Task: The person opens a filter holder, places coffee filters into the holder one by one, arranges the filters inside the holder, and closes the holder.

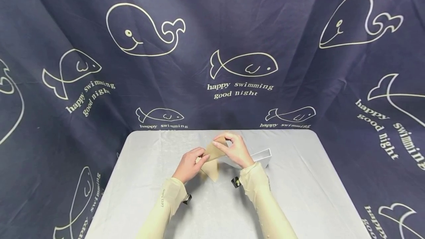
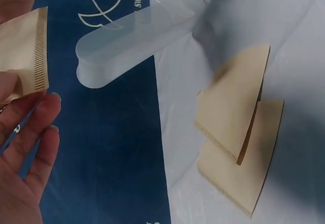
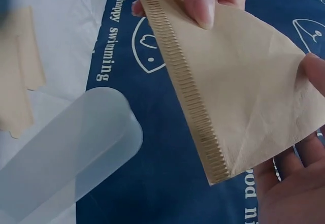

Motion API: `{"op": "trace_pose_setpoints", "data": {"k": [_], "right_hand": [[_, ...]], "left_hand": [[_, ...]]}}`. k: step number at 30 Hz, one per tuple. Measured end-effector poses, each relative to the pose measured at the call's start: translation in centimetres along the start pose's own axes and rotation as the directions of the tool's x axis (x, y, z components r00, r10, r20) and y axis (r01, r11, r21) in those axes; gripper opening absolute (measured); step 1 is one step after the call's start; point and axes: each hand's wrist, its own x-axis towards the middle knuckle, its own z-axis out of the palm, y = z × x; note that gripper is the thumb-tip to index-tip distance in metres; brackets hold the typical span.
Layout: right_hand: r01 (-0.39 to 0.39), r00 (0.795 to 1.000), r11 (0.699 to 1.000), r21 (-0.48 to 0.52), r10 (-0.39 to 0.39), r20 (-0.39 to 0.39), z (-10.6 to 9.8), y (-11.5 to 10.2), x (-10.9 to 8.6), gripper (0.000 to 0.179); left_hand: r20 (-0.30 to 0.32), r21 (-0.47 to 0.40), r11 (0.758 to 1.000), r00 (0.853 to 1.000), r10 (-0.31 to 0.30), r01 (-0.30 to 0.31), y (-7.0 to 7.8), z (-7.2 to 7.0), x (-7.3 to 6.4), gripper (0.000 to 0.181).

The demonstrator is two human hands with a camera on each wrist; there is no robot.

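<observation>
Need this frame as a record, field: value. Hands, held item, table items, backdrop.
left_hand: left hand pinches the held filter
right_hand: right hand pinches the same filter
held_item: tan paper filter, ribbed along one edge, raised above the table
loose_items: two more filters, same tan, one partly over the other
container: translucent container, partly hidden behind the right hand in the head view
surface: table, pale cloth
backdrop: dark blue curtain, whale and fish prints
</observation>
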Motion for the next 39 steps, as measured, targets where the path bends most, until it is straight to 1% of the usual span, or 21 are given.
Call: {"op": "trace_pose_setpoints", "data": {"k": [4, 7, 10, 11, 15, 18, 21, 23, 25, 27, 29, 32, 34, 35, 36, 38, 39], "right_hand": [[-0.018, 1.000, 1.000, -0.001, 0.018, 0.006, 0.2, 0.3, -0.2, 0.007], [-0.034, 0.999, 0.999, -0.006, 0.034, -0.004, 0.2, 0.5, -0.3, 0.006], [-0.048, 0.999, 0.999, -0.004, 0.048, -0.009, 0.1, 0.6, -0.3, 0.006], [-0.050, 0.999, 0.999, -0.002, 0.050, -0.010, 0.0, 0.6, -0.3, 0.006], [-0.049, 0.999, 0.999, 0.000, 0.049, -0.011, -0.3, 0.5, -0.5, 0.006], [-0.031, 0.999, 1.000, 0.003, 0.031, -0.020, -0.6, 0.4, -0.7, 0.008], [0.004, 0.999, 1.000, 0.022, -0.003, -0.048, -1.1, 0.5, -1.0, 0.015], [0.027, 0.996, 0.998, 0.048, -0.023, -0.090, -1.9, 0.9, -1.3, 0.018], [0.039, 0.988, 0.996, 0.080, -0.027, -0.154, -3.1, 1.6, -1.6, 0.020], [0.039, 0.970, 0.992, 0.122, -0.009, -0.242, -4.5, 2.6, -2.0, 0.022], [0.022, 0.940, 0.984, 0.179, 0.040, -0.338, -6.0, 3.7, -2.4, 0.024], [-0.017, 0.872, 0.968, 0.251, 0.137, -0.470, -8.0, 5.2, -3.3, 0.028], [-0.062, 0.830, 0.961, 0.268, 0.198, -0.521, -9.0, 5.6, -4.0, 0.031], [-0.092, 0.815, 0.959, 0.269, 0.228, -0.533, -9.3, 5.7, -4.3, 0.032], [-0.119, 0.806, 0.953, 0.278, 0.256, -0.533, -9.6, 5.8, -4.6, 0.034], [-0.165, 0.808, 0.941, 0.294, 0.300, -0.507, -9.8, 6.3, -5.1, 0.038], [-0.190, 0.813, 0.932, 0.310, 0.326, -0.482, -9.7, 7.1, -5.3, 0.040]], "left_hand": [[-0.002, 0.003, 1.000, 1.000, 0.008, -0.008, -0.2, 0.1, -0.1, 0.019], [-0.011, -0.002, 1.000, 1.000, -0.006, 0.006, -0.1, 0.2, -0.1, 0.013], [-0.034, -0.019, 1.000, 0.999, -0.017, 0.016, 0.5, 0.1, 0.2, 0.006], [-0.041, -0.028, 1.000, 0.999, -0.015, 0.014, 0.7, 0.1, 0.3, 0.006], [-0.078, -0.044, 0.999, 0.997, 0.024, -0.028, 1.9, -0.1, 0.8, 0.010], [-0.101, -0.033, 0.998, 0.994, 0.043, -0.046, 2.4, -0.1, 1.1, 0.010], [-0.113, -0.021, 0.999, 0.993, 0.041, -0.043, 2.5, -0.1, 1.3, 0.009], [-0.118, -0.013, 0.999, 0.992, 0.041, -0.043, 2.4, -0.1, 1.4, 0.008], [-0.127, -0.008, 0.999, 0.991, 0.046, -0.048, 2.3, -0.1, 1.5, 0.008], [-0.136, -0.004, 0.998, 0.989, 0.054, -0.055, 2.2, 0.0, 1.7, 0.007], [-0.142, -0.002, 0.998, 0.988, 0.057, -0.058, 2.1, 0.1, 1.9, 0.007], [-0.145, 0.000, 0.998, 0.988, 0.057, -0.057, 2.1, 0.3, 2.3, 0.008], [-0.148, -0.003, 0.998, 0.987, 0.058, -0.060, 2.1, 0.6, 2.6, 0.009], [-0.150, -0.007, 0.998, 0.987, 0.060, -0.062, 2.2, 0.7, 2.7, 0.009], [-0.154, -0.009, 0.998, 0.986, 0.062, -0.064, 2.2, 0.9, 2.8, 0.009], [-0.156, -0.019, 0.998, 0.986, 0.056, -0.060, 2.4, 1.3, 3.0, 0.010], [-0.147, -0.027, 0.998, 0.988, 0.046, -0.050, 2.6, 1.5, 3.0, 0.011]]}}
